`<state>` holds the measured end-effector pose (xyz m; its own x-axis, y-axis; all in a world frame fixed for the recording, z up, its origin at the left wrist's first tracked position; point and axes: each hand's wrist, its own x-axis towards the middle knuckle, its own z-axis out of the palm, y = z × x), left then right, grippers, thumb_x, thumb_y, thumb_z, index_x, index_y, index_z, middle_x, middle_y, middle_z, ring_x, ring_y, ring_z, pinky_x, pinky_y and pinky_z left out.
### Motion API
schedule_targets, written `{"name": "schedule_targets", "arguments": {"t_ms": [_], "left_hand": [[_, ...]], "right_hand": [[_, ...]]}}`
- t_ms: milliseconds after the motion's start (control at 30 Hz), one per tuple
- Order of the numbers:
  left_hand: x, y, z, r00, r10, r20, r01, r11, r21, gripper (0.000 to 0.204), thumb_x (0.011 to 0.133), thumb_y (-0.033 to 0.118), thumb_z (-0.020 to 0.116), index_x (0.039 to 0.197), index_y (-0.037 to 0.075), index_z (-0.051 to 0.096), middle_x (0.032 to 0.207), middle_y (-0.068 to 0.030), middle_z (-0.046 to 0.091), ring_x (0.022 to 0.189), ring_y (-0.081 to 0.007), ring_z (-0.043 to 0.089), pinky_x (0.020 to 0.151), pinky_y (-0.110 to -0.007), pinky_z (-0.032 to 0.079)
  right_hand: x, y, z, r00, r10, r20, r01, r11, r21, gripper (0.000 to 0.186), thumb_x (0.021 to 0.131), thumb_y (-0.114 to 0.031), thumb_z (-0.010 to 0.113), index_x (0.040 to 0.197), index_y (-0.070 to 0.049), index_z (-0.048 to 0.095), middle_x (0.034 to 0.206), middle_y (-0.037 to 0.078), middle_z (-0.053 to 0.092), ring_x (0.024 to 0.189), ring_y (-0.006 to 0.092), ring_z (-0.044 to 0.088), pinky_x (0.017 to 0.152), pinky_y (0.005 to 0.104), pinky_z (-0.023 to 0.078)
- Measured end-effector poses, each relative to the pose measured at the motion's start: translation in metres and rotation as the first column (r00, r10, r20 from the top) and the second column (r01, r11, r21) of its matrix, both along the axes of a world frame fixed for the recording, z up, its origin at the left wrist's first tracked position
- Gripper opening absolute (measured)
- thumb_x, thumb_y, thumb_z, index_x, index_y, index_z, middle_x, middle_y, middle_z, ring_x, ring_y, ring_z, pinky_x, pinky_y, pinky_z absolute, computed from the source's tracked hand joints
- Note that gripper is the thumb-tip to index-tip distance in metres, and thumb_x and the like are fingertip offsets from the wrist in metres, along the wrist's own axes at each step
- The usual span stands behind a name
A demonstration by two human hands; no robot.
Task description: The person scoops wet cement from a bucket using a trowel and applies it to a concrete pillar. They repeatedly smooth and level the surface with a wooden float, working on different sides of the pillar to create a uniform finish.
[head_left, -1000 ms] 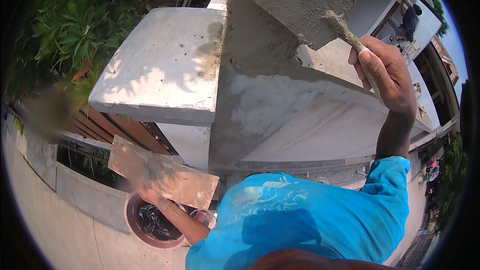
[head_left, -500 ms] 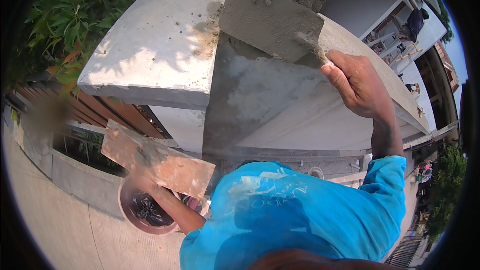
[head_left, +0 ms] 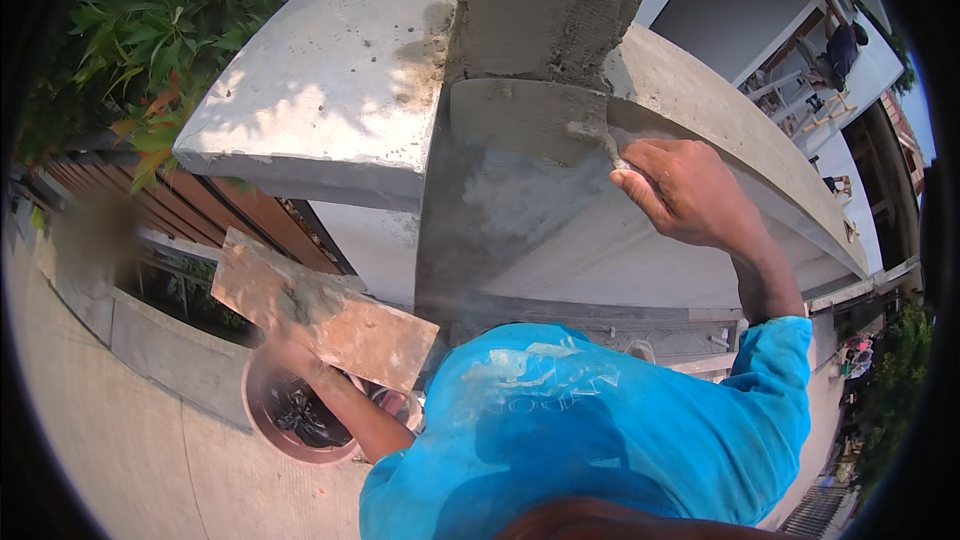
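Observation:
My right hand is closed around the handle of a wide plastering trowel. Grey mortar coats its blade, which lies at the near edge of a wall top spread with wet mortar. Below the blade, the wall face shows damp, patchy grey and paler plaster. Low on the left, my left hand grips a flat, orange-brown rectangular board with a small smear of mortar on top. The board partly hides those fingers.
A white-grey pillar cap juts out left of the wet mortar. Beneath my left arm stands a reddish bucket with dark material inside. Leafy plants grow at the far left. Another person is at the far right near wooden supports.
The trowel has come down and toward me, from over the wall top to its near edge, uncovering more wet mortar. The left hand and board have hardly moved.

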<state>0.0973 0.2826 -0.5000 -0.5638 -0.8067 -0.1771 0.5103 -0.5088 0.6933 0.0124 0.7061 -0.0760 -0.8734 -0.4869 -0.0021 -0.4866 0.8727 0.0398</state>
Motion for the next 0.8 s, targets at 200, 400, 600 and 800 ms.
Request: {"name": "schedule_targets", "arguments": {"t_ms": [200, 400, 600, 800], "left_hand": [[-0.004, -0.009, -0.023, 0.995, 0.013, -0.096, -0.026, 0.991, -0.134, 0.033, 0.102, 0.018, 0.053, 0.119, -0.008, 0.061, 0.12, -0.0136, 0.064, 0.11, -0.0228, 0.063, 0.098, -0.036, 0.051], [0.006, 0.001, -0.006, 0.997, -0.073, -0.002, 0.072, 0.988, -0.136, 0.033, 0.102, 0.019, 0.052, 0.119, -0.008, 0.062, 0.119, -0.0116, 0.064, 0.109, -0.0213, 0.063, 0.098, -0.035, 0.05], [0.004, 0.01, -0.004, 0.994, -0.098, -0.058, 0.095, 0.994, -0.043, 0.035, 0.102, 0.018, 0.051, 0.122, -0.009, 0.061, 0.121, -0.0129, 0.063, 0.112, -0.0209, 0.06, 0.102, -0.035, 0.047], [0.006, 0.012, -0.027, 0.953, -0.049, 0.3, 0.142, 0.945, -0.296, 0.036, 0.101, 0.018, 0.053, 0.125, -0.009, 0.06, 0.122, -0.0127, 0.063, 0.113, -0.0215, 0.06, 0.103, -0.035, 0.046]], "right_hand": [[0.022, 0.016, 0.051, 0.918, -0.027, -0.396, 0.002, 0.998, -0.063, 0.03, 0.101, -0.032, 0.057, 0.1, -0.003, 0.064, 0.083, 0.016, 0.064, 0.075, 0.04, 0.06, 0.065, 0.0473, 0.045], [0.053, -0.002, 0.169, 0.325, 0.238, -0.915, 0.033, 0.964, 0.263, 0.038, 0.101, -0.034, 0.058, 0.1, 0.003, 0.067, 0.085, 0.015, 0.063, 0.072, 0.0269, 0.062, 0.064, 0.0379, 0.046], [-0.016, -0.056, 0.214, 0.516, 0.46, -0.723, 0.124, 0.795, 0.594, 0.04, 0.102, -0.036, 0.057, 0.1, 0.002, 0.066, 0.084, 0.014, 0.062, 0.072, 0.0252, 0.061, 0.063, 0.0366, 0.045], [-0.042, -0.078, 0.199, 0.65, 0.387, -0.655, 0.152, 0.778, 0.61, 0.041, 0.102, -0.038, 0.056, 0.1, 0.002, 0.065, 0.084, 0.012, 0.06, 0.072, 0.0235, 0.06, 0.063, 0.0353, 0.044]]}}
